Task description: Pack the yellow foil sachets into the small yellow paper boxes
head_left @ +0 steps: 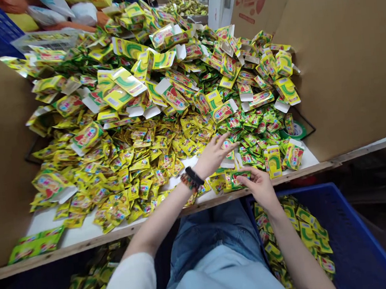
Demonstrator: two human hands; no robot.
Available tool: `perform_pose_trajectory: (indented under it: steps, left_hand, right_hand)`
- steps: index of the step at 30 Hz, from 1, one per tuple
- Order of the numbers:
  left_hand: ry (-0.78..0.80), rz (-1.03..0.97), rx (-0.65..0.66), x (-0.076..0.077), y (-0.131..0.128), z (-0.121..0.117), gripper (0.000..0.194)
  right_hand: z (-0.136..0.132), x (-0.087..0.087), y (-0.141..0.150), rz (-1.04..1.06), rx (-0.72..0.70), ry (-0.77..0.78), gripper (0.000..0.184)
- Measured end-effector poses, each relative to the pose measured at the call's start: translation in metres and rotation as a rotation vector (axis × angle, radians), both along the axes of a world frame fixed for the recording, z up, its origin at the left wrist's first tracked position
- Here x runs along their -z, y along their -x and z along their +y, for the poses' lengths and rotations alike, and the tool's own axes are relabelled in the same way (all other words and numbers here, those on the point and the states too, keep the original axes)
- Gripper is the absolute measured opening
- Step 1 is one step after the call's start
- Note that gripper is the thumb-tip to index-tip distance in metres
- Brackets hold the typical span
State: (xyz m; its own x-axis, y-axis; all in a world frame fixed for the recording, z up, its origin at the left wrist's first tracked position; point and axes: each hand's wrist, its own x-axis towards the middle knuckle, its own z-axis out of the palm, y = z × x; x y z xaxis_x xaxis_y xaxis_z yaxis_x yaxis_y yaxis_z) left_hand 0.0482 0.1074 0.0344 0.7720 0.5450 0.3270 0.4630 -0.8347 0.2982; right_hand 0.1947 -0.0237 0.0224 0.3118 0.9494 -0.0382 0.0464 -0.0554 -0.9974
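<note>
In the head view, the left hand (pixel 211 159), fingers loosely spread, shows nothing gripped; the right hand (pixel 262 188) pinches a green packet (pixel 235 179) at the bench's (pixel 72 235) near edge. Much seems left: open boxes (pixel 173 96) heap the far side, loose packets (pixel 140 164) the near; the blue crate (pixel 355 228), near right, already holds many yellow packages (pixel 307 232).

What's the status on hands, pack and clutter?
Left fingers spread, near green sachets. Right fingers pinching yellow-green pack. Heaped boxes crowding the space beyond.
</note>
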Motion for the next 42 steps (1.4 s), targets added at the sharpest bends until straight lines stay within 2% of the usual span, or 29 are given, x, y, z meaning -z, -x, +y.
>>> perform_pose_trajectory:
  steps: [2,4,7,10,13,16,19,21,23,26,30,34,37,39,42]
  left_hand:
    - [-0.152,0.189,0.144,0.002,-0.016,0.025,0.060]
    - [-0.220,0.300,0.248,0.005,-0.024,0.042,0.048]
    - [-0.255,0.301,0.230,0.004,-0.015,0.046,0.037]
    - [-0.212,0.233,0.085,-0.005,0.011,0.024,0.049]
    - [-0.120,0.186,-0.046,-0.009,0.036,-0.017,0.056]
    - [-0.053,0.140,-0.190,-0.002,0.051,-0.057,0.050]
    - [-0.015,0.085,-0.344,0.010,0.056,-0.085,0.051]
    - [-0.024,0.052,-0.389,0.017,0.055,-0.097,0.051]
    - [-0.048,0.020,-0.382,0.023,0.052,-0.104,0.049]
    - [-0.041,-0.086,-0.357,0.031,0.048,-0.110,0.052]
    - [0.058,-0.310,-0.405,0.041,0.042,-0.118,0.047]
    - [0.109,-0.458,-0.469,0.048,0.034,-0.129,0.047]
    - [0.117,-0.512,-0.474,0.054,0.029,-0.134,0.045]
    - [0.110,-0.527,-0.492,0.059,0.027,-0.136,0.047]
    - [0.095,-0.532,-0.517,0.066,0.026,-0.137,0.053]
  right_hand:
    - [-0.003,0.004,-0.002,-0.004,0.033,-0.036,0.022]
    - [-0.005,0.006,-0.003,0.013,0.090,-0.089,0.019]
    - [-0.007,0.004,-0.007,0.048,0.231,-0.179,0.019]
    - [-0.005,-0.002,-0.006,0.068,0.334,-0.246,0.019]
    - [-0.001,-0.011,0.002,0.034,0.302,-0.360,0.012]
    - [0.001,-0.020,0.008,-0.087,0.135,-0.407,0.003]
    - [0.001,-0.027,0.004,-0.225,-0.115,-0.292,0.008]
    - [0.000,-0.032,0.001,-0.326,-0.229,-0.206,0.010]
    - [0.000,-0.037,0.002,-0.436,-0.281,-0.151,0.011]
    - [-0.003,-0.040,0.012,-0.562,-0.224,-0.153,0.015]
    - [-0.011,-0.034,0.033,-0.692,-0.047,-0.282,0.032]
    - [-0.018,-0.029,0.047,-0.926,0.047,-0.390,0.029]
    - [-0.022,-0.024,0.056,-1.076,0.025,-0.448,0.026]
    - [-0.024,-0.018,0.061,-1.089,0.008,-0.456,0.028]
    - [-0.025,-0.008,0.065,-1.037,0.064,-0.446,0.029]
